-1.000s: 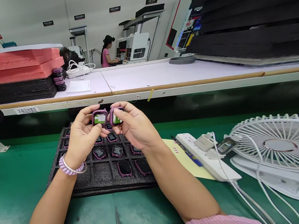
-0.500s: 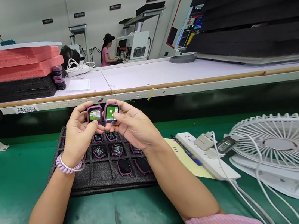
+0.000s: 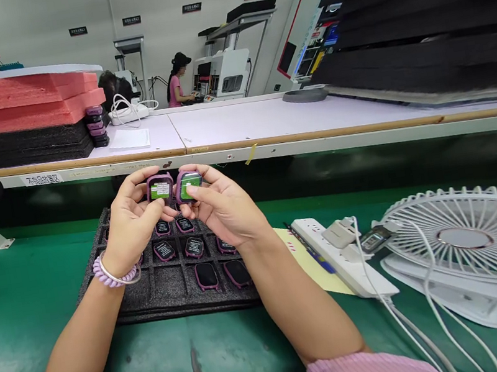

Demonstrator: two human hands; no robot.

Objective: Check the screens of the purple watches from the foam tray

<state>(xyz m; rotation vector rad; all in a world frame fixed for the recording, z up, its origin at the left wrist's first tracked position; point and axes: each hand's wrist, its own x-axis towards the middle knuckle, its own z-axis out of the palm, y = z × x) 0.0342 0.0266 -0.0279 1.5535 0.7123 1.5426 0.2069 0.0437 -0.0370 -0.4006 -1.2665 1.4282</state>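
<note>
My left hand (image 3: 130,227) is closed round a purple smartwatch body (image 3: 159,189) whose screen glows green and white. My right hand (image 3: 224,209) grips a second purple watch body (image 3: 189,185) with a green screen, the thumb resting on its face. Both are held side by side, almost touching, above a black foam tray (image 3: 169,283). The tray's pockets hold several more purple watch bodies (image 3: 207,275), some lit with text and some dark. A purple coil band circles my left wrist.
A white power strip (image 3: 342,259) with plugs and cables lies right of the tray on a yellow sheet. A white fan (image 3: 469,242) lies at the far right. Pink and black foam stacks (image 3: 15,116) sit on the white shelf behind. A person sits at a far bench.
Both hands lifted the two watches slightly higher over the tray. The right watch tilted so that more of its green screen faces me.
</note>
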